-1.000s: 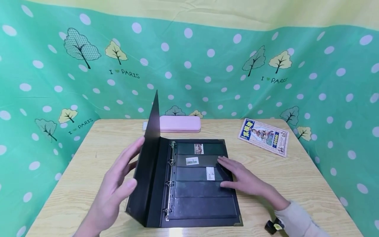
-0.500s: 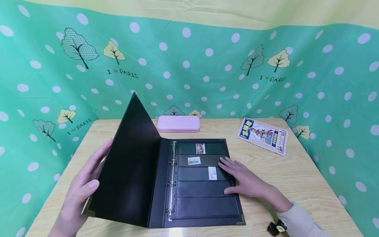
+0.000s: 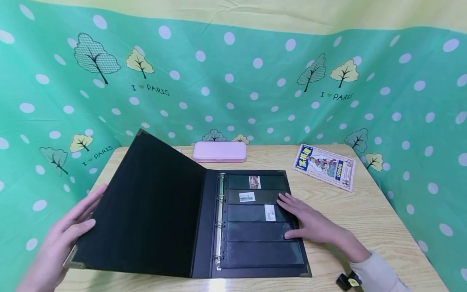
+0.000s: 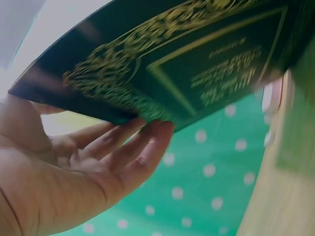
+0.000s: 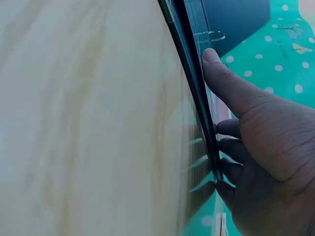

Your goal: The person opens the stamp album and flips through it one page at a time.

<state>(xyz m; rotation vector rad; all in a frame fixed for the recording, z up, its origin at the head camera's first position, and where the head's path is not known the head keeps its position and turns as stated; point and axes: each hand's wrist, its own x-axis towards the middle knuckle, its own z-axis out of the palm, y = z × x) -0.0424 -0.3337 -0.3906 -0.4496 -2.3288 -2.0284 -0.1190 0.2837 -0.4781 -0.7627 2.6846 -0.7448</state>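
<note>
A black stamp album (image 3: 146, 211) lies on the table, its front cover tilted up to the left. My left hand (image 3: 62, 235) holds that cover by its outer edge, thumb on the inner side and fingers against the outside. Gold ornament and lettering mark the dark green outer face of the cover (image 4: 197, 64) in the left wrist view. Metal rings (image 3: 220, 223) bind a black pocket page (image 3: 260, 253), which carries a reddish stamp (image 3: 255, 182) and two paler ones below it. Spread over the right edge of the page, my right hand (image 3: 310, 221) rests with its fingers extended.
At the back of the table stands a pink case (image 3: 220, 151). A printed booklet (image 3: 324, 166) lies at the back right. Near the right sleeve is a small black object (image 3: 344, 281). A green dotted curtain (image 3: 233, 89) surrounds the wooden table (image 3: 365, 219).
My left hand has swung the album cover from nearly upright outward and down to the left. The album has shifted slightly right, and my right hand stays on the page.
</note>
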